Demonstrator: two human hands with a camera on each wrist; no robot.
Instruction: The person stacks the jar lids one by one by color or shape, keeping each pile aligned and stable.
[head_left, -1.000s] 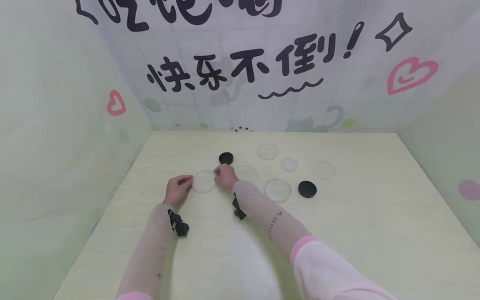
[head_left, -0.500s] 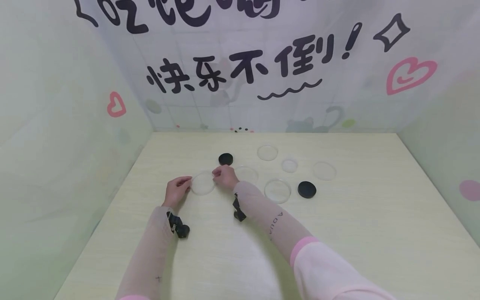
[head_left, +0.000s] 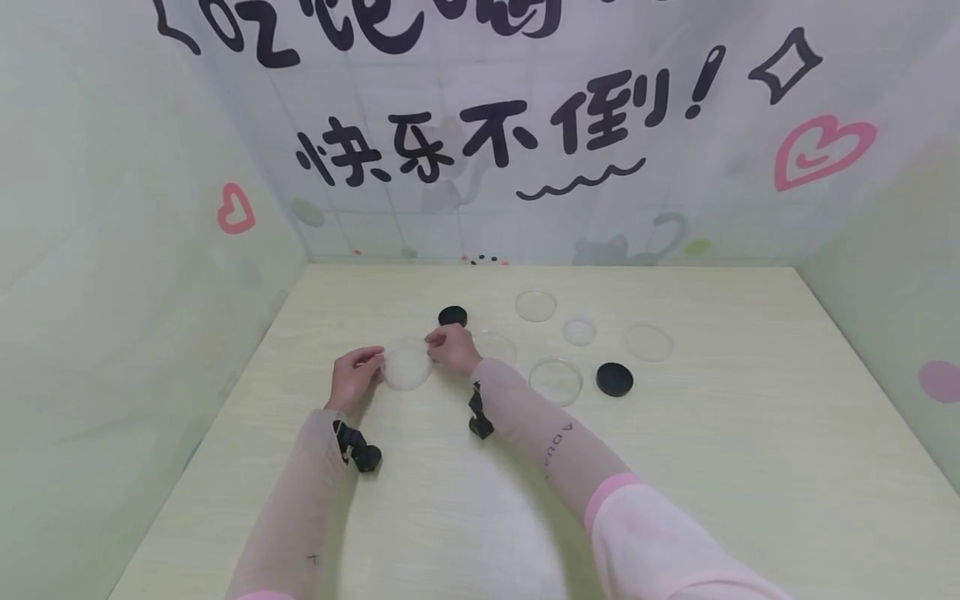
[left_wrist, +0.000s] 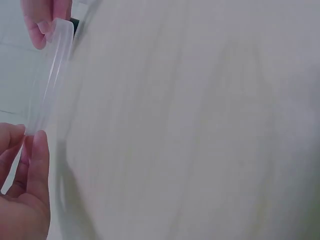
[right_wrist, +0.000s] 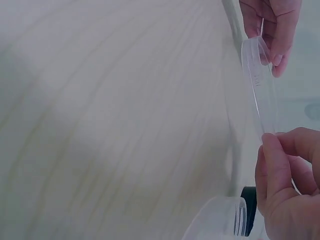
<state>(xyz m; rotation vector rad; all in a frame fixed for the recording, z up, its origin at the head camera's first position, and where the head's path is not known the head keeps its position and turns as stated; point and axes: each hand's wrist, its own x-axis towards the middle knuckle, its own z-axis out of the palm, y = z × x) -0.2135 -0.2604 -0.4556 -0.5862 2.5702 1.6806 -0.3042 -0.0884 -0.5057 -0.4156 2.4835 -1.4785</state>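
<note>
A clear, shallow petri dish (head_left: 407,364) is held between both hands. My left hand (head_left: 356,379) pinches its left rim between thumb and fingers. My right hand (head_left: 454,348) pinches the opposite rim. Both wrist views show the dish (left_wrist: 50,75) nearly edge-on, with its thin side wall (right_wrist: 258,85) visible. It appears raised a little off the table. Just behind the right hand lies a black round disc (head_left: 453,316), partly covered by the fingers. Another clear dish (head_left: 495,342) sits right beside that hand, its near-left part hidden.
On the pale wood table (head_left: 450,517), to the right, lie more clear round dishes (head_left: 556,382), a small clear one (head_left: 579,332) and a second black disc (head_left: 615,379). Printed cloth walls (head_left: 480,225) enclose the back and sides.
The held dish has tilted slightly, and its face now looks whiter. Both hands have shifted only a little, still pinching its rim. The other dishes and discs stay where they were.
</note>
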